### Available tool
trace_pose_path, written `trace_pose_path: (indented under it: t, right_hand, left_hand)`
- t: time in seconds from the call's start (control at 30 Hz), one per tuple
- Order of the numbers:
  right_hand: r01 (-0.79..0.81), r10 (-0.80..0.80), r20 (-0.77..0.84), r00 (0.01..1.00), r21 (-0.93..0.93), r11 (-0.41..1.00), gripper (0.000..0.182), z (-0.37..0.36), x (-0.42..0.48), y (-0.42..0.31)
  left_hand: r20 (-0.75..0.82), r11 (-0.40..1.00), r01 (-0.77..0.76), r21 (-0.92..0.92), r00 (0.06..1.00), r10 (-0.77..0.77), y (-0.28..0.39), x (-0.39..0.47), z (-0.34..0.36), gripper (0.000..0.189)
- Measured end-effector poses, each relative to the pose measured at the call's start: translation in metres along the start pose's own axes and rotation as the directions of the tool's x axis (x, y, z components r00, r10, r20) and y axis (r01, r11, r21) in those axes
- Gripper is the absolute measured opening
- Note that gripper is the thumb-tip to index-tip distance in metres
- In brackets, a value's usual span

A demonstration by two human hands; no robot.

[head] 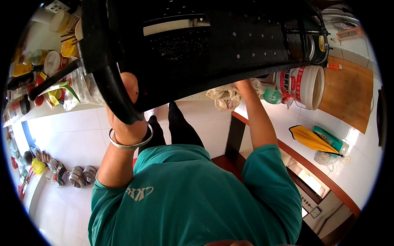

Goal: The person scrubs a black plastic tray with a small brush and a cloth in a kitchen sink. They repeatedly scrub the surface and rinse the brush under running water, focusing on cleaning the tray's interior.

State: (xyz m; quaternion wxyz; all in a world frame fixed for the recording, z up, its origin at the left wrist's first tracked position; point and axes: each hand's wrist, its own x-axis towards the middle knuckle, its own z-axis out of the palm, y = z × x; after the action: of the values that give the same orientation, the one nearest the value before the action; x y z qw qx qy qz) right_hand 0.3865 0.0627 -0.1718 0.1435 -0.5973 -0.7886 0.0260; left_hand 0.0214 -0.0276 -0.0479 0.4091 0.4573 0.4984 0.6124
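A large black perforated frame (184,64) with a slot and rows of small holes spans the top of the view, close to me. My left hand (129,92), with a silver bangle at its wrist, grips the frame's curved left end; part of the palm and the fingers are behind it. Only the wrist and lowest part of my right hand (243,83) show under the frame's lower edge, so its fingers are hidden. Beside that wrist a crumpled beige cloth (226,97) hangs over the counter edge. A green-capped clear bottle (272,96) lies to its right.
A white bucket (317,87) with red print lies by a brown board (347,98). Jars, bags and tubs (54,63) crowd the left counter. A yellow cloth pouch (311,141) rests on the white surface at right. Pots (77,176) stand at lower left.
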Motion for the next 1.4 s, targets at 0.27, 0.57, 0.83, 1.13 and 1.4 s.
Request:
trace_pose_path:
  t: [0.27,0.57,0.83,1.13,1.4]
  right_hand:
    - [0.077,-0.079,-0.007,0.997,-0.145,0.986,0.042,0.012,0.020,0.053]
    - [-0.037,0.050,0.022,0.999,-0.390,0.920,0.040,0.026,0.069,0.037]
    - [-0.024,0.036,0.019,0.999,-0.447,0.894,0.040,0.031,0.092,0.015]
    - [0.120,-0.133,0.007,0.991,-0.470,0.875,0.040,0.021,0.058,0.000]
    - [-0.005,-0.076,-0.166,0.983,-0.444,0.896,0.035,0.049,0.060,0.033]
  left_hand:
    - [-0.039,0.998,0.052,-0.024,0.998,-0.053,0.008,0.006,0.004,0.038]
    - [-0.060,0.986,0.140,-0.088,0.988,-0.146,0.024,0.014,0.019,0.040]
    - [-0.102,0.984,0.135,-0.114,0.984,-0.147,0.031,0.022,0.029,0.041]
    - [-0.146,0.973,0.149,-0.175,0.974,-0.175,0.032,0.018,0.028,0.039]
    - [-0.119,0.940,0.214,-0.265,0.961,-0.252,0.032,0.018,0.032,0.038]
